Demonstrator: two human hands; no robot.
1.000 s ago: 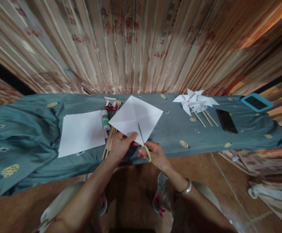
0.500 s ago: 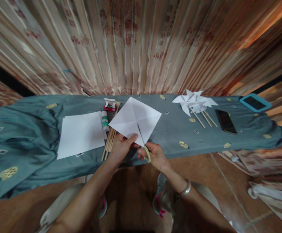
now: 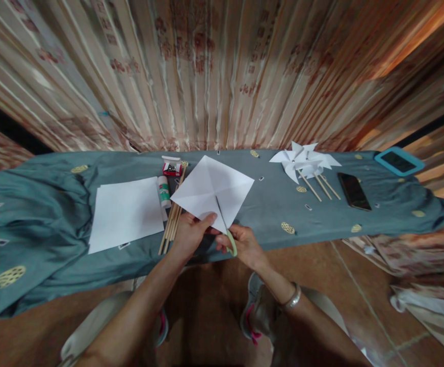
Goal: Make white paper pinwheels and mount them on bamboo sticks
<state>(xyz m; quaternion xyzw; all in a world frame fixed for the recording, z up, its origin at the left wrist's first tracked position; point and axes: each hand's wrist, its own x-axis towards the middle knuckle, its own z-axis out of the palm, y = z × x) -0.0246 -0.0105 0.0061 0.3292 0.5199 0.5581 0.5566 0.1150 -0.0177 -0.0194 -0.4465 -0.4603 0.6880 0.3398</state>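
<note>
Scissors [image 3: 232, 243], green-handled, gripped in right hand [image 3: 246, 245], fingers curled round handle, blade running from near corner toward centre of creased paper square [image 3: 214, 181]. Left hand [image 3: 188, 233] pinches paper square, thumb on top, partly over wooden sticks [image 3: 172, 221]. Glue stick [image 3: 164, 192] alongside, green-and-white label, print too small to read

I hold a white square sheet of paper [image 3: 210, 178] in the middle of the scene, turned like a diamond, with one corner near me and faint creases which cross at its centre. My scissors [image 3: 231, 240] have a pale green handle at this near corner, and the dark blade points far and slightly left, ending close to the crossing.
</note>
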